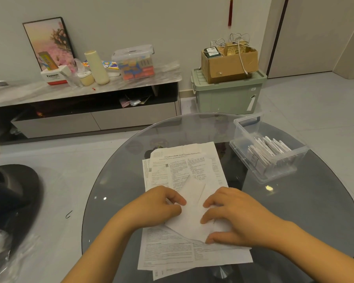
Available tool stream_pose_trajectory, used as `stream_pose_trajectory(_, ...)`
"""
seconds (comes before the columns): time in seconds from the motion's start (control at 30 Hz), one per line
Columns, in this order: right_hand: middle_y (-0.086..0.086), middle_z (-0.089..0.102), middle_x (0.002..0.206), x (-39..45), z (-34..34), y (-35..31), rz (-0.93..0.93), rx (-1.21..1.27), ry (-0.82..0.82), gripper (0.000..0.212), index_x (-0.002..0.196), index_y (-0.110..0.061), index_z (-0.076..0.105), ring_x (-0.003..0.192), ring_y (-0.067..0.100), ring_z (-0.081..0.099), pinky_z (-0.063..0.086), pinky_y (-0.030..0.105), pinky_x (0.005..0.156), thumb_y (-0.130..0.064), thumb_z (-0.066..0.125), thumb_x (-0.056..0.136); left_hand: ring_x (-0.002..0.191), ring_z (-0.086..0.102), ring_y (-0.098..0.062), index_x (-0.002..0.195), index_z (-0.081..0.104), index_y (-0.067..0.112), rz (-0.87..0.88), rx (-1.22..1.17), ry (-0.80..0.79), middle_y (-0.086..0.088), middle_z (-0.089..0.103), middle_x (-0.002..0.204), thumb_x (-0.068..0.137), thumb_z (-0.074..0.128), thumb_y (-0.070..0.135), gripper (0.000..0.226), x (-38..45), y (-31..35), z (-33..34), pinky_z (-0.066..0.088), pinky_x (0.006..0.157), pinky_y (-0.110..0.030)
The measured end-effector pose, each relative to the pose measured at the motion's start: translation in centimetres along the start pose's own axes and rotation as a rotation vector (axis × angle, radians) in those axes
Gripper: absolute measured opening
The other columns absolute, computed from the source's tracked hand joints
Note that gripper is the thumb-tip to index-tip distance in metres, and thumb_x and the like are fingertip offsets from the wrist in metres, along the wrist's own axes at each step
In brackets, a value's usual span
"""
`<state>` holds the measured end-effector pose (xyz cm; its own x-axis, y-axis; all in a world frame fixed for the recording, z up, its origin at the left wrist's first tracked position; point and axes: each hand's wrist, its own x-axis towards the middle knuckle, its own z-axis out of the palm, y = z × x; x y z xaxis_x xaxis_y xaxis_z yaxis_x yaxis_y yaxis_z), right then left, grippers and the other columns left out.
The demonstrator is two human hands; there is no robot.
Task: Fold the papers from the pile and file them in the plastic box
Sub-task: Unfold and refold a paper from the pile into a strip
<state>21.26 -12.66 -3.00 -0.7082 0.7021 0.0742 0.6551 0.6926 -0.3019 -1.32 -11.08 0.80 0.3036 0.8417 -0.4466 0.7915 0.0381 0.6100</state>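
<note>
On the round glass table (119, 193) in front of me, the pile of printed papers (192, 166) covers the middle and runs down to the near edge, the sheets fanned slightly out of line. Toward the far right edge stands the clear plastic box (251, 129), lid off, with a row of folded papers (268, 152) filed on edge inside it. A partly folded white sheet (192, 211) lies on top of the pile near me, its upper corner pointing toward the far edge. My right hand (235, 217) presses down on its right side, fingers bent and spread, the thumb along its near edge. My left hand (161, 203) has its grip curled on the sheet's left edge, fingertips tucked against the paper.
</note>
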Motion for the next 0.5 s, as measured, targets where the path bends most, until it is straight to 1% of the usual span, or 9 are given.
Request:
stream_pose_trajectory(0.07, -0.019, 0.065, 0.093, 0.0, 0.2, 0.0, -0.029, 0.033, 0.047, 0.031, 0.088, -0.038, 0.068, 0.086, 0.005, 0.059, 0.049, 0.021, 0.074, -0.061, 0.048, 0.082, 0.076, 0.056, 0.002, 0.108, 0.066, 0.034, 0.003, 0.009, -0.032, 0.021, 0.058, 0.093, 0.090, 0.054, 0.027, 0.022, 0.0, -0.2, -0.1, 0.039, 0.067, -0.010)
stream_pose_trajectory(0.13, -0.017, 0.066, 0.086, 0.2, 0.2, -0.3, 0.002, 0.097, 0.050, 0.028, 0.086, -0.034, 0.067, 0.080, 0.006, 0.059, 0.050, 0.023, 0.071, -0.052, 0.046, 0.085, 0.071, 0.055, 0.003, 0.094, 0.070, 0.033, 0.019, -0.046, -0.083, 0.022, 0.061, 0.083, 0.091, 0.055, 0.037, 0.015, -0.1, -0.2, -0.2, 0.041, 0.070, -0.014)
stream_pose_trajectory(0.2, -0.013, 0.065, 0.083, 0.5, 0.3, -0.5, 0.133, 0.181, 0.082, 0.029, 0.086, -0.031, 0.062, 0.078, 0.008, 0.057, 0.049, 0.028, 0.071, -0.052, 0.040, 0.085, 0.053, 0.043, -0.002, 0.060, 0.055, 0.027, 0.092, -0.091, -0.131, 0.017, 0.049, 0.058, 0.091, 0.051, 0.051, 0.039, -0.2, -0.3, -0.3, 0.035, 0.059, -0.018)
stream_pose_trajectory(0.23, -0.013, 0.063, 0.081, 0.5, 0.4, -0.5, 0.198, 0.230, 0.102, 0.024, 0.083, -0.032, 0.056, 0.076, 0.007, 0.056, 0.048, 0.029, 0.072, -0.050, 0.040, 0.086, 0.051, 0.034, -0.007, 0.055, 0.042, 0.021, 0.113, -0.091, -0.148, 0.013, 0.039, 0.055, 0.089, 0.048, 0.059, 0.051, -0.2, -0.3, -0.3, 0.030, 0.056, -0.021)
stream_pose_trajectory(0.27, -0.014, 0.061, 0.078, 0.5, 0.4, -0.3, 0.245, 0.278, 0.126, 0.015, 0.079, -0.034, 0.049, 0.074, 0.007, 0.055, 0.047, 0.029, 0.071, -0.046, 0.044, 0.087, 0.054, 0.032, -0.011, 0.058, 0.037, 0.016, 0.128, -0.087, -0.160, 0.006, 0.036, 0.061, 0.085, 0.046, 0.067, 0.059, -0.4, -0.1, -0.3, 0.028, 0.057, -0.024)
stream_pose_trajectory(0.33, -0.015, 0.059, 0.072, 0.5, 0.5, -0.3, 0.331, 0.333, 0.164, 0.021, 0.074, -0.036, 0.039, 0.068, 0.004, 0.053, 0.045, 0.023, 0.066, -0.035, 0.052, 0.090, 0.071, 0.047, -0.012, 0.079, 0.052, 0.009, 0.084, -0.014, -0.159, 0.005, 0.047, 0.089, 0.076, 0.044, 0.076, 0.067, -0.5, 0.0, -0.4, 0.038, 0.069, -0.025)
stream_pose_trajectory(0.4, -0.011, 0.060, 0.071, 0.6, 0.6, -0.3, 0.401, 0.385, 0.181, 0.021, 0.075, -0.033, 0.041, 0.065, 0.000, 0.051, 0.040, 0.017, 0.060, -0.030, 0.054, 0.090, 0.092, 0.052, -0.002, 0.102, 0.056, 0.024, 0.025, 0.075, -0.081, 0.016, 0.044, 0.111, 0.075, 0.054, 0.068, 0.051, -0.3, -0.3, -0.1, 0.042, 0.079, -0.017)
stream_pose_trajectory(0.43, -0.010, 0.061, 0.073, 0.6, 0.6, -0.3, 0.434, 0.414, 0.185, 0.016, 0.078, -0.030, 0.044, 0.065, 0.001, 0.052, 0.041, 0.016, 0.060, -0.029, 0.056, 0.089, 0.089, 0.052, 0.001, 0.100, 0.054, 0.030, 0.042, 0.076, -0.020, 0.018, 0.045, 0.107, 0.078, 0.061, 0.059, 0.037, -0.1, -0.3, 0.2, 0.040, 0.074, -0.013)
stream_pose_trajectory(0.5, -0.010, 0.061, 0.079, 0.7, 0.7, -0.3, 0.489, 0.439, 0.190, 0.011, 0.088, -0.025, 0.048, 0.069, 0.003, 0.055, 0.046, 0.021, 0.065, -0.029, 0.058, 0.088, 0.068, 0.050, 0.006, 0.087, 0.058, 0.031, 0.113, 0.039, 0.089, 0.019, 0.050, 0.084, 0.081, 0.068, 0.043, 0.017, 0.5, -0.1, 0.8, 0.036, 0.059, -0.010)
